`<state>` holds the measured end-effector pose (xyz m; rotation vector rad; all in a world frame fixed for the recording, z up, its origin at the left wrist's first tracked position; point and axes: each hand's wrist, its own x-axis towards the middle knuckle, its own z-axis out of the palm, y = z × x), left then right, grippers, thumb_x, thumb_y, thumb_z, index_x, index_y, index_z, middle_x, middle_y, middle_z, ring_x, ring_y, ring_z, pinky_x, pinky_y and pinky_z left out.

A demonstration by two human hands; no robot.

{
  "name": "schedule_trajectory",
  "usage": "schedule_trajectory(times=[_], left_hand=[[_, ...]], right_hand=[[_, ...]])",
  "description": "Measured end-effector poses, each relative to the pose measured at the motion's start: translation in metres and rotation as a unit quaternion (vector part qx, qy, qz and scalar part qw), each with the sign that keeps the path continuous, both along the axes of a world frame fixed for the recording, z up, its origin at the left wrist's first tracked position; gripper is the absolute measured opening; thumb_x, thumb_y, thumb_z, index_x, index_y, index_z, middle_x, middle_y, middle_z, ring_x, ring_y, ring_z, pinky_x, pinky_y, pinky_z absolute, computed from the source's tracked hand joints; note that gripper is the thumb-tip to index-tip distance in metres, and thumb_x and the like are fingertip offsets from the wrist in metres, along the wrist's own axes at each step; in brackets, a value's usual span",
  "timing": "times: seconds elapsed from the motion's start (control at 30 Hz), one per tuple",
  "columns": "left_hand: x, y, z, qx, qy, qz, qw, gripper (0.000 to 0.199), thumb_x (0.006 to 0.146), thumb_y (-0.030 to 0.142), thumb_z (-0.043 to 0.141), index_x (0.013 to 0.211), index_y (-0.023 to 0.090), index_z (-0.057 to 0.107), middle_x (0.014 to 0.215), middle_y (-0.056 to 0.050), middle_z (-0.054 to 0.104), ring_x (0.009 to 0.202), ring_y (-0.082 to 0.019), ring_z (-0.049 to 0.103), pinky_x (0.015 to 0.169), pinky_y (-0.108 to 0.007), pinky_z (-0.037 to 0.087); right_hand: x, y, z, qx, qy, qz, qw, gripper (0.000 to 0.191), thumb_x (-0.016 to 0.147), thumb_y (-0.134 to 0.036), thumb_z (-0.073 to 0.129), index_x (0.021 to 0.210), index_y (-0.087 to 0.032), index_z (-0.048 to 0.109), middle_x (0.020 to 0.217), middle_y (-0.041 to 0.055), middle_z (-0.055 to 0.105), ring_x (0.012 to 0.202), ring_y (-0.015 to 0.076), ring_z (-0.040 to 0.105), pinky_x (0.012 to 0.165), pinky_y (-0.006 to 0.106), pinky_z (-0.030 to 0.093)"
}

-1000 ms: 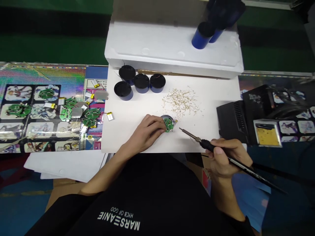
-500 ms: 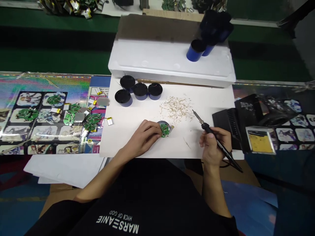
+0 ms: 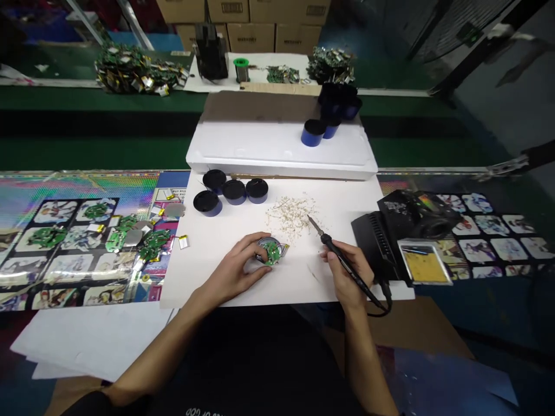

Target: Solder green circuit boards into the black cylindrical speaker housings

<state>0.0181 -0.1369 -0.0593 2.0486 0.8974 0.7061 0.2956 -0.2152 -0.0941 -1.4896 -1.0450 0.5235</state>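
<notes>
My left hand (image 3: pixel 238 267) is closed around a round cup part with a green circuit board (image 3: pixel 273 253) set in its top. Fingers partly cover the board, and a small silver piece with a yellow end sticks out on its right side. In my right hand (image 3: pixel 348 276) is a black-handled soldering iron (image 3: pixel 342 258), held like a pen, its metal tip pointing up and left. That tip is over the right edge of a scatter of small tan bits (image 3: pixel 292 215) on the white board (image 3: pixel 208 242), apart from the circuit board.
Several blue cups (image 3: pixel 234 192) stand behind my left hand, and more blue cups (image 3: pixel 313 133) on a white foam block (image 3: pixel 277 153). Loose green circuit boards (image 3: pixel 151 245) lie at left. A black soldering station (image 3: pixel 377 242) and a yellow sponge tray (image 3: pixel 425 263) are at right.
The view has tilted up, showing more of the far bench. My left fingers have shifted on the circuit board, with thumb and fingers now spread wider around it. The soldering iron remains in my right hand.
</notes>
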Motion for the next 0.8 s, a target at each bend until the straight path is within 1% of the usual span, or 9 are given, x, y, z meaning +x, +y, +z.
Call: schedule_trajectory(times=[0.07,0.2,0.3,0.4,0.5,0.6,0.67,0.73,0.8], left_hand=[[0.0,0.002,0.003,-0.017,0.003,-0.012,1.0,0.007,0.101,0.026,0.069,0.102,0.024,0.062,0.15,-0.011,0.06,0.138,-0.027,0.061,0.114,-0.042,0.052],[-0.018,0.007,0.014,-0.031,-0.011,0.001,0.999,0.009,0.1,0.027,0.071,0.101,0.025,0.062,0.149,-0.011,0.063,0.139,-0.027,0.062,0.116,-0.044,0.052],[-0.051,0.019,0.027,-0.028,-0.054,0.044,0.997,0.014,0.097,0.026,0.076,0.102,0.025,0.063,0.149,-0.011,0.064,0.142,-0.027,0.061,0.118,-0.046,0.052],[-0.091,0.042,0.043,0.016,-0.132,0.121,0.984,0.021,0.09,0.024,0.083,0.099,0.024,0.064,0.146,-0.009,0.067,0.143,-0.027,0.061,0.12,-0.047,0.051],[-0.128,0.08,0.055,0.081,-0.217,0.235,0.944,0.036,0.079,0.029,0.094,0.092,0.021,0.062,0.138,-0.009,0.073,0.138,-0.028,0.065,0.121,-0.049,0.052],[-0.154,0.129,0.057,0.109,-0.252,0.326,0.905,0.058,0.066,0.047,0.102,0.089,0.02,0.055,0.131,-0.005,0.075,0.136,-0.03,0.065,0.121,-0.054,0.05],[-0.166,0.166,0.053,0.102,-0.211,0.37,0.899,0.062,0.069,0.056,0.098,0.089,0.02,0.052,0.13,-0.001,0.073,0.134,-0.026,0.065,0.121,-0.052,0.048],[-0.17,0.2,0.047,0.081,-0.134,0.405,0.901,0.061,0.074,0.063,0.09,0.088,0.02,0.049,0.127,-0.001,0.071,0.126,-0.021,0.065,0.116,-0.046,0.052],[-0.169,0.23,0.039,0.063,-0.089,0.417,0.902,0.055,0.078,0.059,0.086,0.086,0.019,0.049,0.119,-0.003,0.07,0.112,-0.018,0.066,0.106,-0.041,0.056]], right_hand=[[-0.001,0.004,0.001,-0.004,0.005,0.043,0.999,0.03,0.098,-0.038,0.074,0.123,-0.022,0.072,0.105,0.0087,0.083,0.092,0.0241,0.081,0.09,0.042,0.066],[-0.007,0.016,0.004,-0.028,0.028,0.084,0.996,0.03,0.102,-0.041,0.068,0.127,-0.024,0.071,0.111,0.0094,0.083,0.102,0.0258,0.081,0.098,0.044,0.065],[-0.01,0.023,0.003,-0.047,0.037,0.094,0.994,0.032,0.102,-0.044,0.068,0.127,-0.025,0.07,0.114,0.0089,0.082,0.106,0.0262,0.08,0.101,0.045,0.064],[-0.009,0.025,0.002,-0.056,0.035,0.105,0.992,0.032,0.102,-0.044,0.067,0.128,-0.026,0.07,0.115,0.0083,0.082,0.107,0.0257,0.08,0.102,0.043,0.063],[-0.008,0.025,0.002,-0.067,0.024,0.111,0.991,0.033,0.101,-0.045,0.067,0.128,-0.025,0.071,0.116,0.0091,0.082,0.107,0.0259,0.08,0.101,0.043,0.063],[-0.008,0.024,0.001,-0.068,0.031,0.101,0.992,0.034,0.101,-0.046,0.066,0.126,-0.023,0.071,0.112,0.0098,0.083,0.106,0.0265,0.081,0.101,0.044,0.064],[-0.009,0.024,-0.001,-0.058,0.047,0.082,0.994,0.036,0.1,-0.047,0.067,0.125,-0.022,0.07,0.11,0.0103,0.083,0.103,0.0271,0.081,0.099,0.046,0.064],[-0.009,0.023,-0.003,-0.046,0.06,0.057,0.995,0.037,0.1,-0.049,0.067,0.123,-0.021,0.071,0.106,0.0109,0.083,0.098,0.0273,0.082,0.094,0.046,0.066],[-0.009,0.022,-0.004,-0.036,0.063,0.041,0.997,0.037,0.099,-0.051,0.068,0.12,-0.02,0.072,0.102,0.011,0.083,0.092,0.027,0.082,0.089,0.045,0.068]])
